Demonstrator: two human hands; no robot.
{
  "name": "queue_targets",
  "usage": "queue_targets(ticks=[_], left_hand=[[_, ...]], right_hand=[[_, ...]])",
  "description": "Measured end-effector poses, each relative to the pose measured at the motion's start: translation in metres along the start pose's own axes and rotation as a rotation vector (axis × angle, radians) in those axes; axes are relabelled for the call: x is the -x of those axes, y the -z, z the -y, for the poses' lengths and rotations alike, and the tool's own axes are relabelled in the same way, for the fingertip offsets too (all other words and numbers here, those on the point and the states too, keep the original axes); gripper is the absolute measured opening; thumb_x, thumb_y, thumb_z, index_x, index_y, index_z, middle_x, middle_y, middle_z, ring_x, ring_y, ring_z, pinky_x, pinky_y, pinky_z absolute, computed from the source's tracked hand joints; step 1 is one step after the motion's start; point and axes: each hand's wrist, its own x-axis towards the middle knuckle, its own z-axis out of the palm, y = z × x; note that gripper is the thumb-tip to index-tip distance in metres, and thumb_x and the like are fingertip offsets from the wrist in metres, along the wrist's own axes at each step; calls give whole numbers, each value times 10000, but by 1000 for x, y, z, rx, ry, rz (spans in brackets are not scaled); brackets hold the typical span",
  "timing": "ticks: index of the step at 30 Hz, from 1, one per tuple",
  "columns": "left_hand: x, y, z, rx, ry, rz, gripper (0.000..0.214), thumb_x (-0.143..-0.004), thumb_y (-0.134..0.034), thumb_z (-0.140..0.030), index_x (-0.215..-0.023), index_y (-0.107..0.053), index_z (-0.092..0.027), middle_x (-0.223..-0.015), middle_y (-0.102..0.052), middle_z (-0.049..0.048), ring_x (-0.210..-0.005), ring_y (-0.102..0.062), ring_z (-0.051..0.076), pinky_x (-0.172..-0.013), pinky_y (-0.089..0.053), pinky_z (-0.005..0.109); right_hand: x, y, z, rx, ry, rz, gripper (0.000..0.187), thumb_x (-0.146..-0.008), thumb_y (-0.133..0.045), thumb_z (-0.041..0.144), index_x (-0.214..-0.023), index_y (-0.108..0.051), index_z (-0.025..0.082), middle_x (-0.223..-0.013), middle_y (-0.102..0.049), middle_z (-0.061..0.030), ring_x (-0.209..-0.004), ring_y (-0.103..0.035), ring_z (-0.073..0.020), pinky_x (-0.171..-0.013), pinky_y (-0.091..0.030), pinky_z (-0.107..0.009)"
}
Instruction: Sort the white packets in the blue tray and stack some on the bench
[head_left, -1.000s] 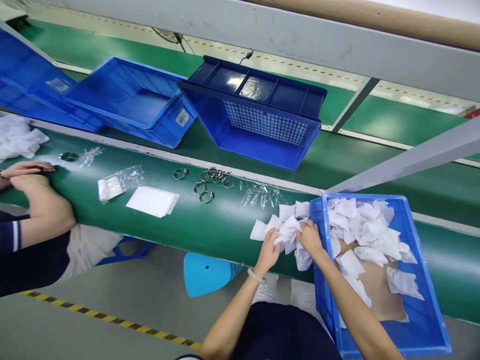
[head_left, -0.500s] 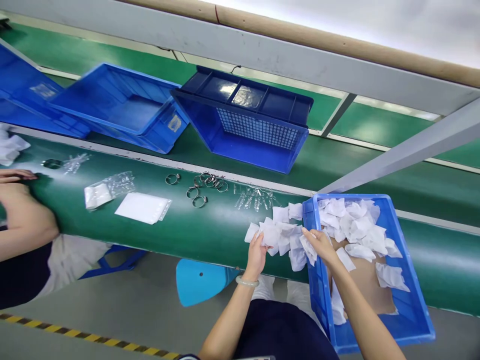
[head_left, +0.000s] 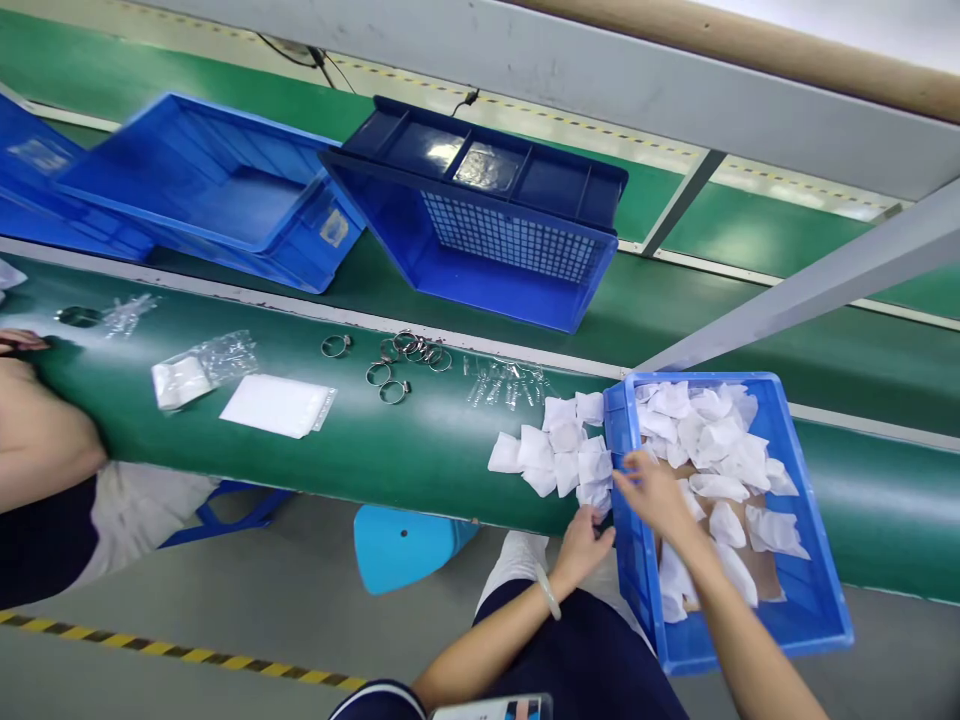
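Observation:
A pile of small white pouches (head_left: 559,450) lies on the green belt (head_left: 420,440) beside a blue bin (head_left: 757,625) that holds several more white pouches (head_left: 712,440) on brown paper. My left hand (head_left: 585,545) is at the belt's near edge just below the pile, fingers curled, thumb up; nothing shows in it. My right hand (head_left: 652,495) hovers over the bin's left wall with fingers spread, empty.
Several metal ring clamps (head_left: 405,358) and clear little bags (head_left: 506,380) lie mid-belt, with a flat white bag (head_left: 277,405) and a clear packet (head_left: 199,365) to the left. Another person's arm (head_left: 37,440) rests at the far left. Tilted blue crates (head_left: 480,215) stand behind. A light-blue stool (head_left: 405,545) is below.
My left hand let go of the pouches and dropped back to the belt's near edge. My right hand moved right, over the bin's rim. The pile now lies flatter.

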Motion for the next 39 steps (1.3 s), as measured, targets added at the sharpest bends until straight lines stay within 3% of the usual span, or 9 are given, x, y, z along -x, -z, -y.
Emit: queue_targets(ticks=[5,10,14,18,21,24,29,34,39], left_hand=[[-42,-13,41,133,209,-163,306,-708,-706,-159,-974,-557,-134,-836,-630,54,-793,-601,172,-752,-471,303],[-49,-24,40,363,251,-136,214,-740,-707,-303,-768,-598,-121,-715,-614,12,-655,-568,121,-670,-459,278],[-28,10,31,542,202,3,377,-615,-790,-422,-763,-657,-102,-693,-645,44,-641,-594,146,-669,-470,301],[11,45,-5,620,67,136,497,-616,-808,-425,-993,-687,-126,-908,-705,86,-814,-643,190,-790,-492,329],[38,41,-45,508,-180,419,497,-711,-756,-410,-1122,-648,-150,-1082,-683,98,-969,-635,212,-893,-491,343],[41,26,-65,173,-452,583,579,-735,-732,-434,-1238,-568,-200,-1280,-586,104,-1141,-574,248,-966,-484,372],[-19,26,-18,-713,-489,-92,583,-803,-596,-229,-1345,-434,-89,-1399,-449,212,-1337,-380,330,-1107,-342,492],[-73,40,29,-799,-464,-155,522,-786,-438,-37,-1307,-450,-45,-1353,-473,229,-1309,-397,342,-1074,-320,555],[-69,62,34,-673,-453,-154,411,-707,-552,-86,-1116,-575,-122,-1173,-563,143,-1163,-477,313,-1024,-362,522]], right_hand=[[-30,-99,12,77,-113,-8,526,-758,-541,244,-1270,-443,165,-1062,-610,-161,-842,-656,-303,-721,-488,-437],[-30,-113,2,78,-170,45,596,-763,-516,313,-1308,-417,95,-1084,-555,-184,-811,-667,-286,-700,-484,-386],[-10,-81,16,35,-119,135,566,-773,-539,421,-1258,-486,134,-1081,-559,-154,-802,-670,-260,-713,-495,-358],[34,-4,5,4,-75,133,584,-799,-520,499,-1299,-450,206,-1179,-533,-120,-971,-640,-250,-829,-498,-360],[62,58,-23,188,-152,-69,659,-811,-457,608,-1332,-435,205,-1249,-508,-163,-1060,-597,-323,-865,-489,-458],[62,78,-34,247,-115,-285,602,-824,-429,593,-1261,-496,185,-1234,-533,-170,-1149,-536,-356,-943,-445,-502],[-3,-15,9,4,-46,43,488,-849,-451,383,-1268,-488,134,-1224,-590,-171,-1109,-589,-254,-956,-452,-355],[-53,-113,24,70,-179,63,592,-752,-571,250,-1305,-451,76,-1268,-513,-264,-1206,-501,-372,-986,-401,-454],[-44,-122,7,51,-196,71,531,-807,-552,315,-1293,-423,143,-1174,-540,-139,-995,-607,-264,-891,-460,-449]])
